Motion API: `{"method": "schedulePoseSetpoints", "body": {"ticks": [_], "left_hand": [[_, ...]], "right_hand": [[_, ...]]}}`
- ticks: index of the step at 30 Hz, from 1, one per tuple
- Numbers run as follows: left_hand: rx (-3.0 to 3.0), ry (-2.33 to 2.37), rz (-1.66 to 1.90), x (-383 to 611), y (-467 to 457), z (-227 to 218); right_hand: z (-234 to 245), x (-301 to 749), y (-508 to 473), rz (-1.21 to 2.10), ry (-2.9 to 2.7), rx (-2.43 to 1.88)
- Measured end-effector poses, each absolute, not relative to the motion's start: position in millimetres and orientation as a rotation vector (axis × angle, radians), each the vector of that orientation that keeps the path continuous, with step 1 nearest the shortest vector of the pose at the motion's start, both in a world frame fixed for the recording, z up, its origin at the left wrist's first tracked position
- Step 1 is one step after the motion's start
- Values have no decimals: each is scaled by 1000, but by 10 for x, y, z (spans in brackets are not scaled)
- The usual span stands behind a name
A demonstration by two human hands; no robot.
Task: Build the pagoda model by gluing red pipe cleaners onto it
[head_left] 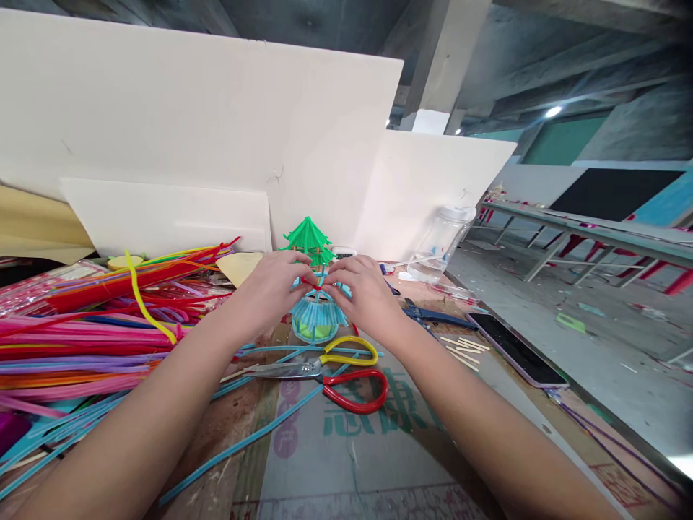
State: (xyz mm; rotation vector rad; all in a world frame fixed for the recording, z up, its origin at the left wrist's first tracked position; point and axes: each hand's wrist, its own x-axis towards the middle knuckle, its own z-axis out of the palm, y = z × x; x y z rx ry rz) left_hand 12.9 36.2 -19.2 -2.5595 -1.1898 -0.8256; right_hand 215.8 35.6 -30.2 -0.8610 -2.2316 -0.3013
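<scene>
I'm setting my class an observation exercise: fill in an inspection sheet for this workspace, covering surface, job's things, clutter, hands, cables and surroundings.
Surface: brown table, partly under a printed sheet.
Job's things: small red piece at the fingertips, above a blue model; green model behind.
Clutter: coloured stems heaped at left; scissors in front; pliers, sticks and phone at right.
Hands: left hand and right hand meet at the red piece; exact grip unclear.
Cables: purple cord by the phone; type unclear.
Surroundings: white boards behind; another table at right.
</scene>
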Motion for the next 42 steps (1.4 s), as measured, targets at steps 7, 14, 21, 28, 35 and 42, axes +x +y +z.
{"method": "schedulePoseSetpoints", "body": {"ticks": [7,14,21,28,35,42], "left_hand": [[-2532,-1208,-859,148,342,-209],[-2482,-1100,-957,294,228,-249],[-2467,-1078,-946,315,269,-298],[-2472,-1080,-943,320,256,-288],[-2468,-1063,-958,307,270,-296],[-2491,-1090,-940,317,244,-278]], "right_hand": [[-100,2359,399,-133,-2121,-930],[-92,2534,492,372,-2241,-1091],[-217,2462,543,430,-2305,-1135],[-240,2400,532,555,-2286,-1093],[-287,2385,571,712,-2235,-1092],[-283,2380,555,729,-2246,-1069]]}}
